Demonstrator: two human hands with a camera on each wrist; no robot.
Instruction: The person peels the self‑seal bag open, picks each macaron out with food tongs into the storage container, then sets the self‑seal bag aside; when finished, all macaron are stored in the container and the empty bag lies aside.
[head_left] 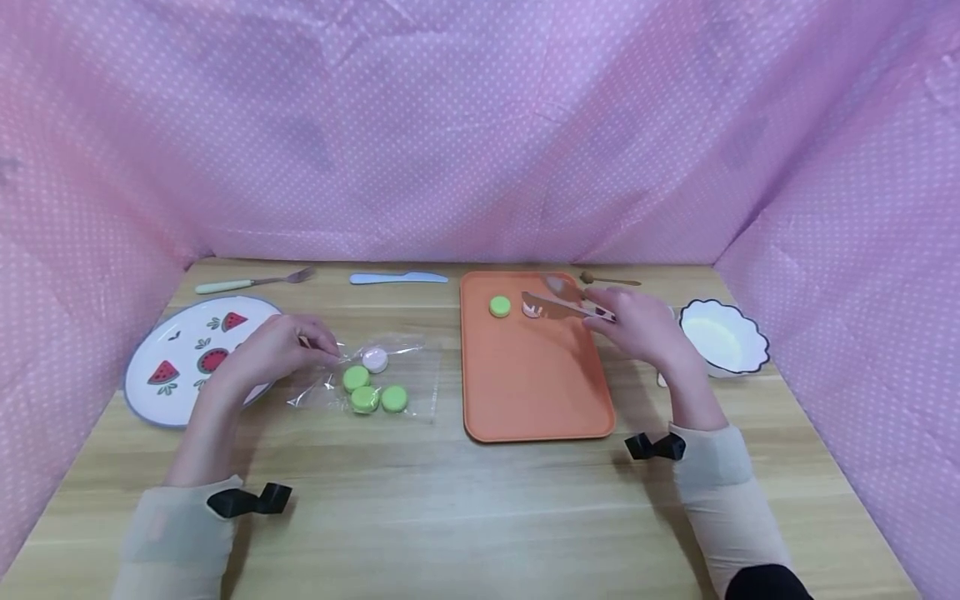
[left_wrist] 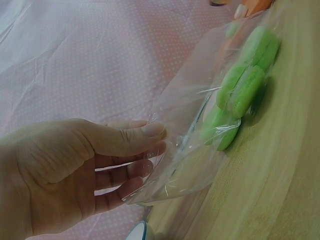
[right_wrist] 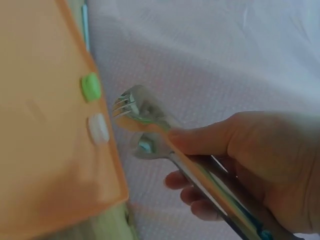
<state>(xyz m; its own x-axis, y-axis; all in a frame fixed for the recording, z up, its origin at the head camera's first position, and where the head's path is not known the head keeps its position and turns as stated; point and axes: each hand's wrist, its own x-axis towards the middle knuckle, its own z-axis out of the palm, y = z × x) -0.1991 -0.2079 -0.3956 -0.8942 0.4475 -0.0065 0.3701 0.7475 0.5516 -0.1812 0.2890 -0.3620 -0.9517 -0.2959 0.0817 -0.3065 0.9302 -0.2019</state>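
Pale sleeves (head_left: 723,492) are reaching in from the lower left and lower right of the head view. Left of centre, the left hand (head_left: 281,348) is pinching the edge of a clear bag (head_left: 418,367) between thumb and fingers, and the bag is lying on the worktop (head_left: 450,508) directly to the right of that hand. Inside it, three green macarons (head_left: 394,398) and one white macaron (head_left: 375,360) are sitting close together, near the fingertips and to their right.

Right of centre, the right hand (head_left: 630,323) is gripping metal tongs (right_wrist: 187,167), whose ends are standing apart in the right wrist view, one of them pronged. They are pointing left over the upper part of an orange tray (head_left: 532,383). There, left of the hand, a pale macaron (right_wrist: 99,128) is lying near the tongs' ends, a gap showing between them in the right wrist view. Just beside it, farther left in the head view, a green macaron (head_left: 500,307) is lying.

A plate (head_left: 142,371) is resting at left, a fork (head_left: 225,287) and a knife (head_left: 397,277) above, and a bowl (head_left: 720,333) at right.
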